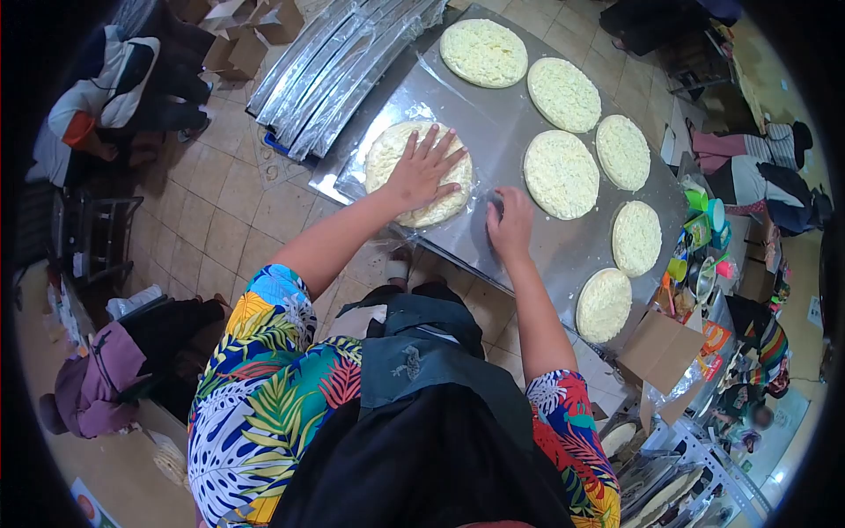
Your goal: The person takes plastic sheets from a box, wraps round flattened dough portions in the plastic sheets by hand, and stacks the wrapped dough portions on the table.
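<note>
Pale cream dough, pressed into a thick round disc (pixel 384 157), sits at the left end of a shiny metal table (pixel 493 132), and the left hand (pixel 424 173) is flat on top of it! Fingers spread wide, palm down, nothing gripped. Over to the right hand (pixel 512 222): fingers loosely bent, thumb apart from them, nothing visible between, and it's poised beside the disc near the table's front edge. Touching the metal? Can't tell from above.

Across the table, six more rounds (pixel 561 174) lie flat, rough and crumbly-looking on top. At the far left, long silvery strips (pixel 343 75) lie under clear wrap.

Now, handling: this disc looks soft and fairly weighty, likely to dent under fingertips and sag or tear if pinched at one rim. A broad palm suits it best; for a lift, both hands spread well underneath from opposite sides. The surface could well be tacky, while smooth metal may let it slide.
</note>
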### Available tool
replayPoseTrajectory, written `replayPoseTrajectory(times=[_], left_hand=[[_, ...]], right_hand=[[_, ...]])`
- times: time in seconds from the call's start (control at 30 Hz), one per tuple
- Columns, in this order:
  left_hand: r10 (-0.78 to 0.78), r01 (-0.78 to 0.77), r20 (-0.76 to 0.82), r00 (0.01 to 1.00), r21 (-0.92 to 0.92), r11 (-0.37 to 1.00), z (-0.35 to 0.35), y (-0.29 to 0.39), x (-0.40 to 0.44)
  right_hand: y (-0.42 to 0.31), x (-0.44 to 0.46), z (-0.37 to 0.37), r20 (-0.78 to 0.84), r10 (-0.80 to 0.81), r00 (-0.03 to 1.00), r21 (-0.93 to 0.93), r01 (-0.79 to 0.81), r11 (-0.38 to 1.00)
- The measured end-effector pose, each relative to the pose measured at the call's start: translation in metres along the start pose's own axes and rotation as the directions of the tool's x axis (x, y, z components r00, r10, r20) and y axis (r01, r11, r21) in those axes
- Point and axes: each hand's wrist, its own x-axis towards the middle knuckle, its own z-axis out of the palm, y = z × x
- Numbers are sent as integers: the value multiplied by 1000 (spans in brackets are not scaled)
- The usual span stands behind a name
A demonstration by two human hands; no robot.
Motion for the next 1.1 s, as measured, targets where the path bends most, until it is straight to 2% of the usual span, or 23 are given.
replayPoseTrajectory(times=[0.1, 0.17, 0.37, 0.5, 0.57, 0.6, 0.67, 0.7, 0.77, 0.8, 0.83, 0.87, 0.9, 0.93, 0.97, 1.03, 1.07, 1.1], left_hand=[[1, -1, 13, 1000, -6, 1000, 0, 1, 0], [8, -8, 19, 1000, -3, 1000, -2, -1, 0], [16, -15, 47, 999, -15, 1000, -5, -4, -4], [-41, 40, 26, 999, 38, 998, -33, -16, -16], [-161, 157, -170, 972, -32, 987, -50, -42, -35], [-239, 210, -237, 942, -142, 967, -60, -59, -50], [-367, 250, -386, 846, -321, 913, -74, -90, -89], [-422, 295, -343, 839, -365, 883, -66, -103, -110], [-391, 274, -316, 864, -357, 893, -51, -119, -150], [-400, 284, -319, 859, -355, 891, -56, -115, -158], [-399, 333, -230, 888, -279, 901, -65, -106, -167], [-402, 373, -137, 905, -199, 906, -72, -100, -175], [-412, 382, -143, 900, -195, 903, -75, -98, -180], [-466, 425, -29, 885, -361, 830, -76, -98, -184], [-494, 466, 90, 865, -510, 723, -79, -99, -188], [-479, 432, 58, 876, -538, 724, -66, -96, -210], [-523, 595, 295, 800, -507, 624, -66, -90, -222], [-532, 739, 515, 673, -433, 516, -67, -87, -232]], right_hand=[[4, 17, 9, -60, 39, 997, 9, -39, 999], [10, 22, 16, 58, -3, 998, -19, 4, 1000], [29, -2, 23, 45, 53, 998, -109, -48, 993], [10, -12, 6, 38, 94, 995, -78, -91, 993], [2, -23, 3, -50, 87, 995, -40, -89, 995], [-14, -30, 3, -12, 80, 997, -14, -80, 997], [-47, -39, -2, 29, -129, 991, 13, 128, 992], [-62, -41, -2, 45, -134, 990, 32, 132, 991], [-109, -45, 4, 195, -411, 891, 213, 370, 904], [-127, -44, 11, 231, -488, 841, 254, 432, 865], [-144, -43, 19, 261, -563, 784, 294, 491, 820], [-159, -42, 29, 260, -573, 777, 298, 500, 813], [-172, -42, 41, 235, -641, 731, 286, 578, 764], [-181, -40, 53, 210, -705, 678, 270, 653, 708], [-187, -40, 65, 207, -715, 667, 272, 663, 697], [-196, -40, 87, 297, -753, 588, 203, 731, 651], [-198, -38, 91, 291, -781, 553, 212, 758, 616], [-201, -36, 92, 288, -791, 539, 220, 767, 603]])
